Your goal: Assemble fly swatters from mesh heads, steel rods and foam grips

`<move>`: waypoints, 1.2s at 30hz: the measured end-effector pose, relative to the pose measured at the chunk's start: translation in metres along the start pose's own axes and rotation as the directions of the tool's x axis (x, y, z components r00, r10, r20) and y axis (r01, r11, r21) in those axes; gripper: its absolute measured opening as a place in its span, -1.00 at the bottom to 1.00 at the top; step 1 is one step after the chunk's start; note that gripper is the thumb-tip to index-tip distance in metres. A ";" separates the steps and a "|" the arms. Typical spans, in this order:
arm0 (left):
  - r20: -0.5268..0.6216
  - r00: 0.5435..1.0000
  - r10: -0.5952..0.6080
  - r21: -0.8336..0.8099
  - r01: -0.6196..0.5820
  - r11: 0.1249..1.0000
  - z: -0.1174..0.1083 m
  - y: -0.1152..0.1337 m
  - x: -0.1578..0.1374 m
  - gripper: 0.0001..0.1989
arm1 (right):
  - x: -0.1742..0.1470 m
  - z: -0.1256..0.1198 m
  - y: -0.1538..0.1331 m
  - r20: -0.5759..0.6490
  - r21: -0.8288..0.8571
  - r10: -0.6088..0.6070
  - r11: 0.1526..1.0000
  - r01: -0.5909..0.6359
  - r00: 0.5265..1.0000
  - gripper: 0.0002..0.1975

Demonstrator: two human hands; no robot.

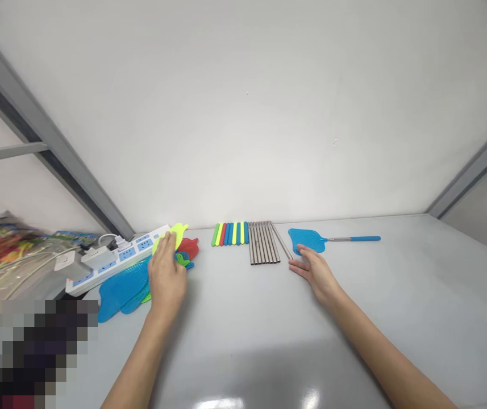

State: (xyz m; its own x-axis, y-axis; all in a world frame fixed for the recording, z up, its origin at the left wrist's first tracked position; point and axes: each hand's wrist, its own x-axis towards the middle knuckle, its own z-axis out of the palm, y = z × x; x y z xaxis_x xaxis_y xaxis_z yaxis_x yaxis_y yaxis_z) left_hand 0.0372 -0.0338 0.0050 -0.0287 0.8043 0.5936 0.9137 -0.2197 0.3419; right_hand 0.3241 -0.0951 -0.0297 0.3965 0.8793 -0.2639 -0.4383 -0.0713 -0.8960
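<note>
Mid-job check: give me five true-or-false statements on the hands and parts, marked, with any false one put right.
1. The left hand is over a yellow swatter head. True.
2. The right hand is at the power strip. False: it is by the near end of a slanted metal rod.
3. The coloured sticks lie to the right of the row of metal rods. False: they lie to its left.
4. A blue swatter with a blue handle lies right of the rods. True.
5. No red swatter head is in view. False: a red head shows beside the left hand.
</note>
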 end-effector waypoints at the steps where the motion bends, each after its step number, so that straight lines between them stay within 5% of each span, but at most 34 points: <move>1: -0.010 0.999 0.042 -0.038 -0.042 0.998 0.001 0.002 -0.001 -0.37 | -0.001 0.001 0.001 -0.013 0.016 -0.001 1.000 0.001 1.000 -0.68; 7: 0.008 0.990 0.139 -0.113 -0.137 0.984 0.008 0.007 -0.006 -0.36 | -0.003 0.006 0.007 -0.040 0.045 -0.017 0.999 0.019 0.999 -0.65; 18: 0.057 0.985 0.164 -0.118 -0.157 0.981 0.014 0.015 -0.014 -0.32 | 0.001 0.005 0.010 0.147 0.020 0.013 1.000 -0.016 0.989 -0.79; 36: 0.178 0.946 0.269 -0.118 -0.251 0.961 0.016 0.041 -0.029 -0.25 | -0.004 0.006 0.001 0.162 -0.033 0.031 0.999 -0.026 0.986 -0.78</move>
State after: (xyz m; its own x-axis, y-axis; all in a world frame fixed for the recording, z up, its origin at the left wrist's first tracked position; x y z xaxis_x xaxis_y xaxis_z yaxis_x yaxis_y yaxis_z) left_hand 0.0817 -0.0578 -0.0097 0.2911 0.8003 0.5242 0.8373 -0.4782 0.2651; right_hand 0.3173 -0.0956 -0.0271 0.2468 0.9412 -0.2306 -0.4216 -0.1100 -0.9001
